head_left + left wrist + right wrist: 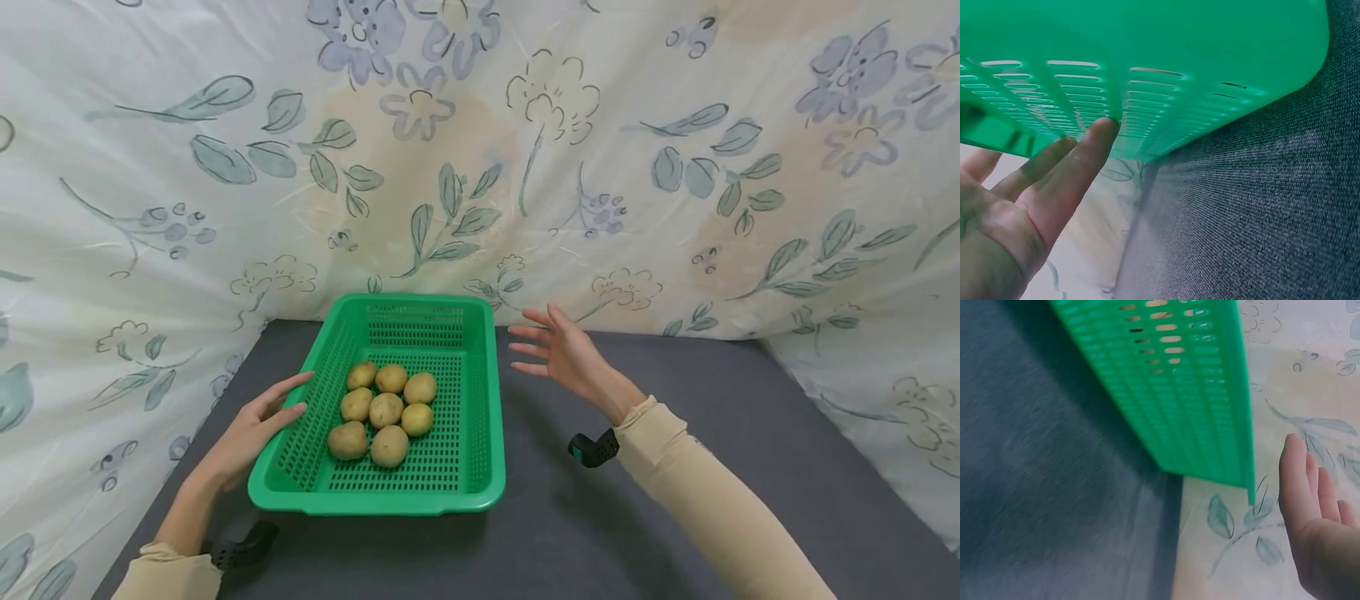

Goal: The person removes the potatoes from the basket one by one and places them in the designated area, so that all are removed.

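A green plastic basket (480, 492) with slotted walls stands on the dark table, and several potatoes (386, 411) lie grouped on its floor. At the basket's left side is my left hand (251, 429), its thumb and fingertips overlapping the rim in the head view. In the left wrist view, the extended fingers (1066, 187) reach up close along the outer slotted wall. My right hand (566, 354) hovers off the basket's right side, apart from it, with fingers spread and nothing held. The right wrist view shows that hand (1316, 506) beside the rim.
Dark grey cloth covers the table (705, 433), which extends to the right of the basket. A floral curtain (465, 167) hangs close behind the basket and along both sides. Black wrist devices sit under both wrists, the right one (594, 450) over the table.
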The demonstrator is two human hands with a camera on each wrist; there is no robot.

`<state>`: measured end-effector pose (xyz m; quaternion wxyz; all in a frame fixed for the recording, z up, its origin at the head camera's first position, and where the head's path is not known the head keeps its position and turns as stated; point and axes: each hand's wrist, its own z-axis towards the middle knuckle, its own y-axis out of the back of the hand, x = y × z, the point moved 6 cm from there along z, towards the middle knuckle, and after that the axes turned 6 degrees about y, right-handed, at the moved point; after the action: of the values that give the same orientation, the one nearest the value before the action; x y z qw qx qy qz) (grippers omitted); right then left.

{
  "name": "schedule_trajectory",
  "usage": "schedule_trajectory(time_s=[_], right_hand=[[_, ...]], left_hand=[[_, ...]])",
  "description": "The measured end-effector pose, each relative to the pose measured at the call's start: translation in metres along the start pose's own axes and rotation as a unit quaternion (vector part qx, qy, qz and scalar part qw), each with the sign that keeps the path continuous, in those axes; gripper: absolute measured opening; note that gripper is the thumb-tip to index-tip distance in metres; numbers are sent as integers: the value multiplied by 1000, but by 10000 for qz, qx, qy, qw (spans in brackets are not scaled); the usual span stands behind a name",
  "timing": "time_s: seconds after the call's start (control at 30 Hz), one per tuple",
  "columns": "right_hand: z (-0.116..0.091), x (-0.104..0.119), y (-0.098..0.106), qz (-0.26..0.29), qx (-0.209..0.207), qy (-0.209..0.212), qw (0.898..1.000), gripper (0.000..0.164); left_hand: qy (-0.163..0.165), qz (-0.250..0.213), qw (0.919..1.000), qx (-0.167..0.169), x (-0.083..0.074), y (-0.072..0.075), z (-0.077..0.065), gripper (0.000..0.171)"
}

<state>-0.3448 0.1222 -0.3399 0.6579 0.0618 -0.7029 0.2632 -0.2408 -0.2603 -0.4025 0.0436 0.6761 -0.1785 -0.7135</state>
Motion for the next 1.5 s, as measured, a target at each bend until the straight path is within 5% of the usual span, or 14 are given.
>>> schedule_trajectory(time_s=[0.6, 1.5], right_hand=[[57, 15, -56, -219, -185, -131, 9995, 62], [89, -52, -103, 56, -964, -942, 9909, 58]], left_hand=[[120, -105, 9999, -63, 5, 1, 3, 54], [143, -144, 9998, -58, 4, 1, 2, 53]])
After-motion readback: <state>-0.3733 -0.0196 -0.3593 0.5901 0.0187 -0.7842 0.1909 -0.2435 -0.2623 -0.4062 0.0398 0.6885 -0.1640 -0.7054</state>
